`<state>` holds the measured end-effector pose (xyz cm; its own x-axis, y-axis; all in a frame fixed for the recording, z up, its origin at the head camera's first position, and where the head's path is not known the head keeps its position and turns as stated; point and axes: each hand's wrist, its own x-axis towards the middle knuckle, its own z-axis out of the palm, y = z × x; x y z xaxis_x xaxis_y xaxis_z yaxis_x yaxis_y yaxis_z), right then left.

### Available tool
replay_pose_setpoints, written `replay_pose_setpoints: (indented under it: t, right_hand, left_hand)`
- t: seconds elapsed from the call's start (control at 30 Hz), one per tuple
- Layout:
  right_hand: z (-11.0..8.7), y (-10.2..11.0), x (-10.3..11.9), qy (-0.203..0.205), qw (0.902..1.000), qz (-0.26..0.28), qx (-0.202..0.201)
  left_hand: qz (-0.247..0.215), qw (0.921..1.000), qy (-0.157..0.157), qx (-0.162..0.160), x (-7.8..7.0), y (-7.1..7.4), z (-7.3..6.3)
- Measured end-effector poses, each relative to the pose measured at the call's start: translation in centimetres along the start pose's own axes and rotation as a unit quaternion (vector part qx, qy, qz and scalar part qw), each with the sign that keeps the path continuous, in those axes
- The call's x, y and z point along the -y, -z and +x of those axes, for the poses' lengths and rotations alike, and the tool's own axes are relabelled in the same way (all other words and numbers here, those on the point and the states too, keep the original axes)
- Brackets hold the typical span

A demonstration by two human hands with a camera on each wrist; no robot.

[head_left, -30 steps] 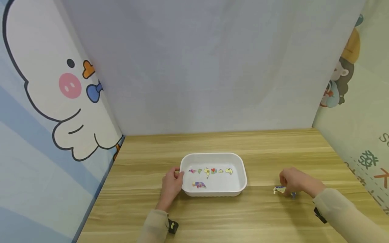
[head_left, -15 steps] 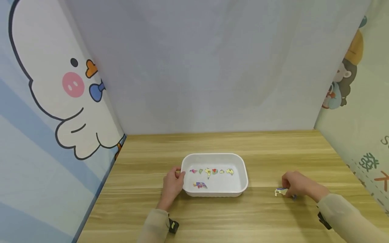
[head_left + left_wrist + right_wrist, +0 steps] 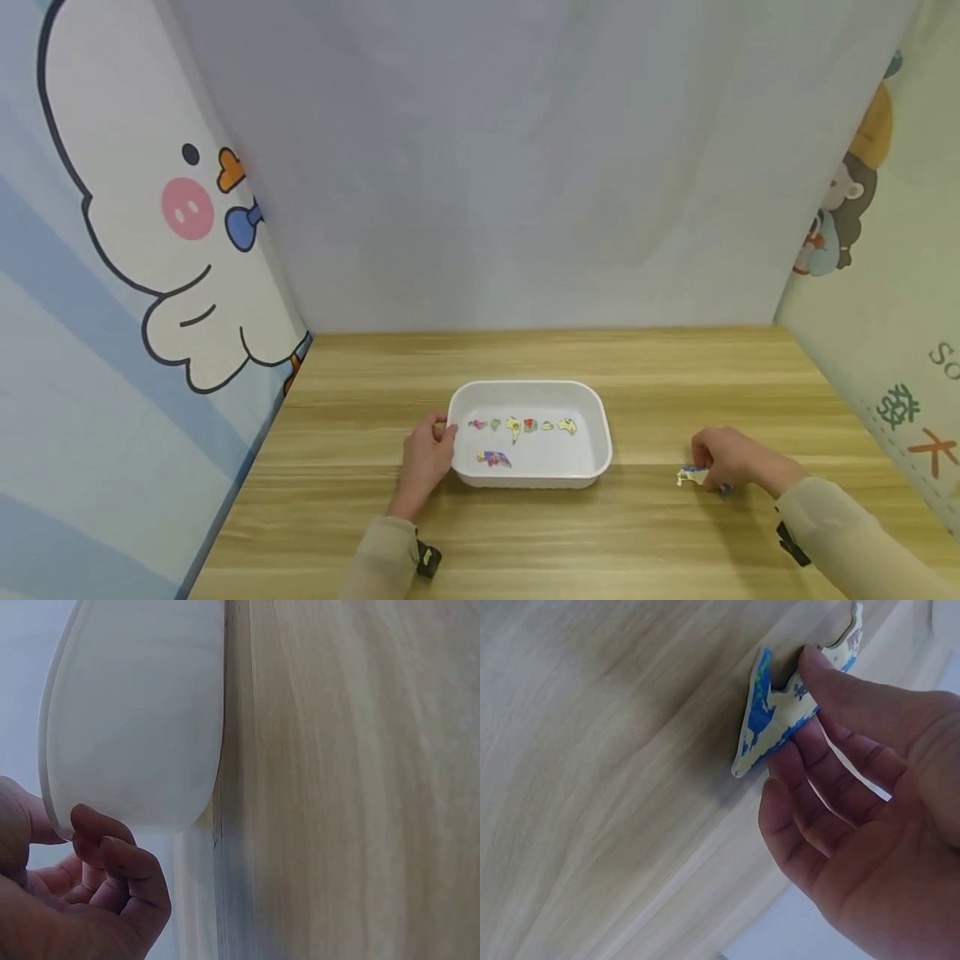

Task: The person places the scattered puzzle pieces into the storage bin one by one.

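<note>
A white plastic tray (image 3: 555,461) with rounded corners sits on the wooden table, and my left hand (image 3: 427,454) grips its left rim. In the left wrist view the bent fingers (image 3: 139,877) are against the tray's outer wall. Well to the right of the tray, my right hand (image 3: 726,457) pinches a flat, irregular cream-and-blue piece (image 3: 795,705) between thumb and fingers, just over the tabletop. Part of this piece is hidden by the thumb and fingers. Several small coloured cut-out pieces (image 3: 513,427) lie in a row inside the tray, with a purple piece (image 3: 495,459) in front of them.
The wooden table (image 3: 360,392) ends at a grey-white curtain (image 3: 480,167) behind. A panel with a white cartoon bird (image 3: 142,183) stands on the left, and a pale green printed panel (image 3: 892,317) on the right.
The view has shifted slightly. Both hands have stayed nearly in place: the left on the tray rim, the right pinching the cream-and-blue piece.
</note>
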<state>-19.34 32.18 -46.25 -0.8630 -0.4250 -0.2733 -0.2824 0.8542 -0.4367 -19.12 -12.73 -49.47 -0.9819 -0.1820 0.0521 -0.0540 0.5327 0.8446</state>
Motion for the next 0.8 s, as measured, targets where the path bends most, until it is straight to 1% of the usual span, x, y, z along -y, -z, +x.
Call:
replay_pose_setpoints:
  t: [0.4,0.57,0.8]
  right_hand:
    - [-0.01,0.39,0.45,-0.025,0.9994,0.002,0.022]
    - [0.06,0.42,0.4,-0.015,0.9996,0.003,0.024]
    - [0.08,0.47,0.37,-0.008,0.9998,-0.01,0.019]
  left_hand:
    - [-0.001,0.9998,-0.019,-0.005,-0.01,-0.07,-0.13]
    - [0.002,0.9997,-0.022,-0.013,-0.05,0.02,-0.14]
    - [0.002,0.9999,-0.012,-0.006,-0.08,0.04,-0.06]
